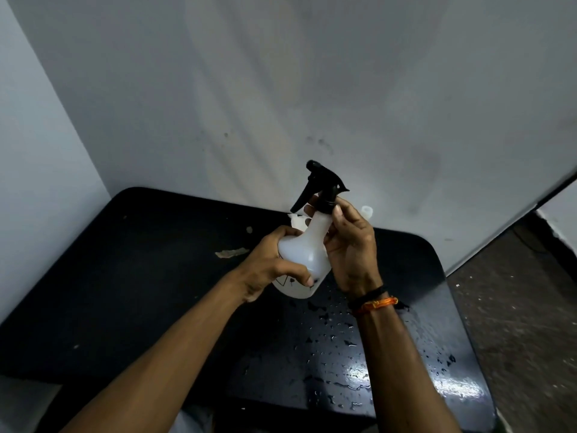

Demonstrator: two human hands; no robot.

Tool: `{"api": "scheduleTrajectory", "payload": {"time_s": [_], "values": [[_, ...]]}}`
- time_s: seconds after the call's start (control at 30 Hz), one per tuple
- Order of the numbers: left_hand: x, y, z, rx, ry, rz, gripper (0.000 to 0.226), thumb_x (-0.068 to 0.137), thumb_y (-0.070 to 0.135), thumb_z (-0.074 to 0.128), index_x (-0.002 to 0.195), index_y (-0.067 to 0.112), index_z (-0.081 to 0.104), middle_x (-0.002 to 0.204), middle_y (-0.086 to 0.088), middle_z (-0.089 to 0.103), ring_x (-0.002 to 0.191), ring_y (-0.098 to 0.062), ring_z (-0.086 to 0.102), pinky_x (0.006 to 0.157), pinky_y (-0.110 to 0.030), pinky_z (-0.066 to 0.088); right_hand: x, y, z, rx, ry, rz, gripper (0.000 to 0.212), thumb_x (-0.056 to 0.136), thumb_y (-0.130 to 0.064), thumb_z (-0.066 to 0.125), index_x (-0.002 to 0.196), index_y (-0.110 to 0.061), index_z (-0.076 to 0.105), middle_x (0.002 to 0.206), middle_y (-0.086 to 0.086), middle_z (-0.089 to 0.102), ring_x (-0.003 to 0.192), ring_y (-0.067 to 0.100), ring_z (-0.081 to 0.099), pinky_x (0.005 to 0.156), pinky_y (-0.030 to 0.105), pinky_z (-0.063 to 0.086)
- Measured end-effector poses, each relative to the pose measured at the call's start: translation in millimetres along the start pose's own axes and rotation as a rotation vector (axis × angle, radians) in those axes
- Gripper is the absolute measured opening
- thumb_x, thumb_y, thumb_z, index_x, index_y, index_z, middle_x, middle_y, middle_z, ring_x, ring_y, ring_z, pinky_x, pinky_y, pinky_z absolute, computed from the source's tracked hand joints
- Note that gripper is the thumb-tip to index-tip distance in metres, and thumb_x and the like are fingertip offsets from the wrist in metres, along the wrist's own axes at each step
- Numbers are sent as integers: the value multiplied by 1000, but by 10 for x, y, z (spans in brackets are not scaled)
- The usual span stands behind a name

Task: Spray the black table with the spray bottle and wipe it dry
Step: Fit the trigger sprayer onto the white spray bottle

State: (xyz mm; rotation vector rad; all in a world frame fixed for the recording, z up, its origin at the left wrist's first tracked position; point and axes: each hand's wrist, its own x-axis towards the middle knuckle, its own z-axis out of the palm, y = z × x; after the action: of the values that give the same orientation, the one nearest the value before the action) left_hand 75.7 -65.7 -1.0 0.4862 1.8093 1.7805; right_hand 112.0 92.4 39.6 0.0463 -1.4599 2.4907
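Note:
I hold a white translucent spray bottle (307, 254) with a black trigger head up above the black table (131, 295). My left hand (271, 270) grips the bottle's body from the left. My right hand (351, 248) holds its neck, fingers curled just under the black collar. The trigger points left and down. Water droplets (340, 335) lie on the table's right half, below my right wrist.
A grey wall rises behind and to the left of the table. A torn paper scrap (231, 253) lies near the table's middle, and a small white object (367, 211) sits at the back edge. Dark speckled floor (515, 307) runs along the right.

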Motion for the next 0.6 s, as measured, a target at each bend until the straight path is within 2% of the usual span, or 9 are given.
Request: {"api": "scheduleTrajectory", "payload": {"time_s": [0.1,0.17,0.23,0.33,0.47,0.6], "values": [[24,11,19,3,-1,1,78,47,13,85,119,20,55,108,-1,64,84,-4,67,65,-14,51,12,7,-20,6,32,-17,33,98,-3,49,128,9,54,126,22,65,116,33,63,99,42,50],[56,24,16,3,-7,6,77,45,13,85,116,20,57,102,5,68,86,-5,67,65,-15,51,18,-12,-31,11,38,-35,33,97,-2,51,127,9,54,127,21,65,116,32,63,99,41,50],[87,37,14,-3,-10,18,75,45,11,86,113,20,58,93,12,71,82,-3,68,63,-13,51,28,-20,-45,25,50,-34,30,94,-1,55,123,5,56,127,23,65,118,34,63,101,47,49],[115,52,7,0,7,18,78,39,17,86,112,19,58,98,3,68,81,-5,68,63,-14,51,40,-17,-68,12,75,-18,20,92,2,59,111,-5,60,126,27,65,119,42,62,103,53,47],[117,46,-14,42,24,14,80,39,21,87,113,19,57,105,-3,65,86,-9,67,64,-16,51,34,-15,-82,-95,97,-40,20,86,-3,68,103,-12,65,117,25,70,113,41,66,94,45,52],[104,53,-22,71,61,6,83,38,25,87,114,22,56,109,-3,64,94,-18,64,64,-18,52,54,22,-67,-109,121,-42,33,80,-7,72,112,-6,63,114,23,71,111,38,68,92,40,55]]}}
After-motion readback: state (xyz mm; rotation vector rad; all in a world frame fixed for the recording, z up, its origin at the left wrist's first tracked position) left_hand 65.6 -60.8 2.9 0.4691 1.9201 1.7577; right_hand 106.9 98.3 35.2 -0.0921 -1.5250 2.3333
